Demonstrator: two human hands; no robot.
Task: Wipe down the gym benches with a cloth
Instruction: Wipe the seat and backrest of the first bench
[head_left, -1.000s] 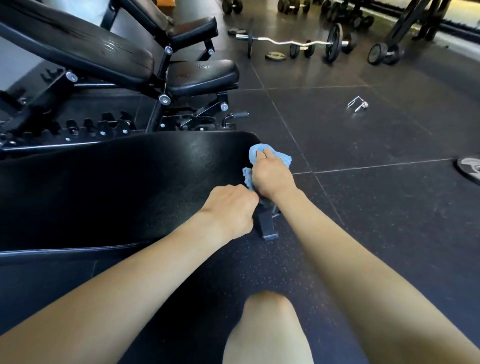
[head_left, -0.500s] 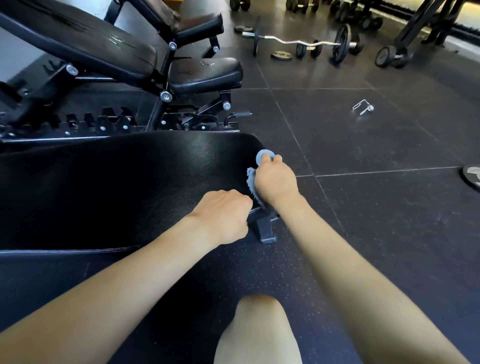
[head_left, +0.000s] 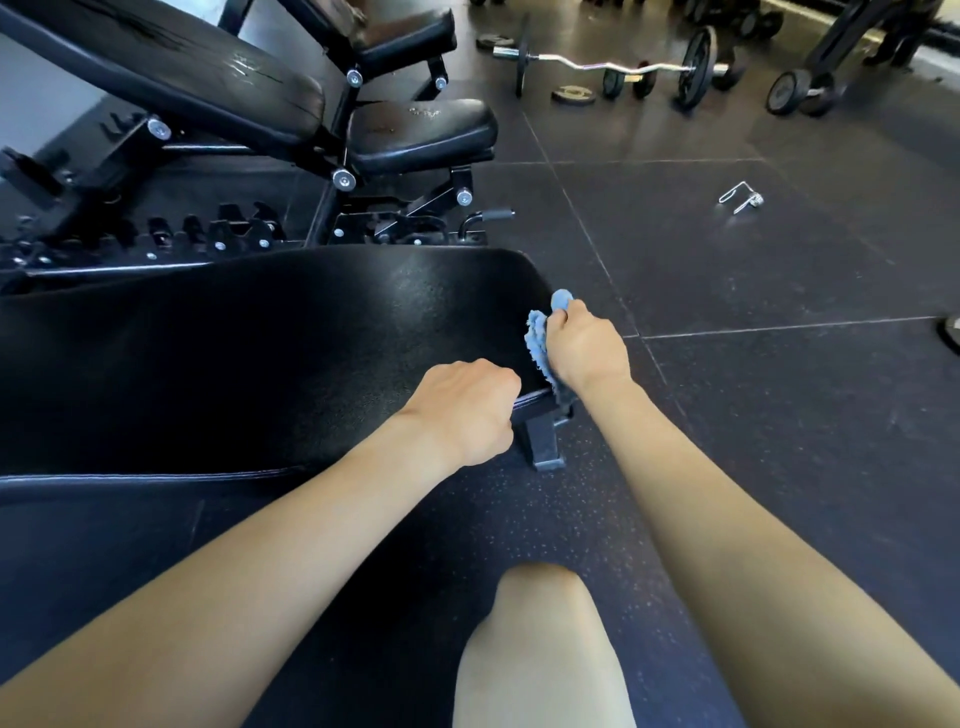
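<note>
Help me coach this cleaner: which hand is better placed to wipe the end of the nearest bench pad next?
Right. The right hand grips the blue cloth against the end edge of the bench pad. The left hand holds no cloth; it seems to grip the pad's near edge, steadying it.

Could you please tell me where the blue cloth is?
In the head view, right of centre: the right hand grips the blue cloth against the end of the flat bench.

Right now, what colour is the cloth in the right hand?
Light blue; the cloth shows best in the head view, gripped by the right hand.
</note>
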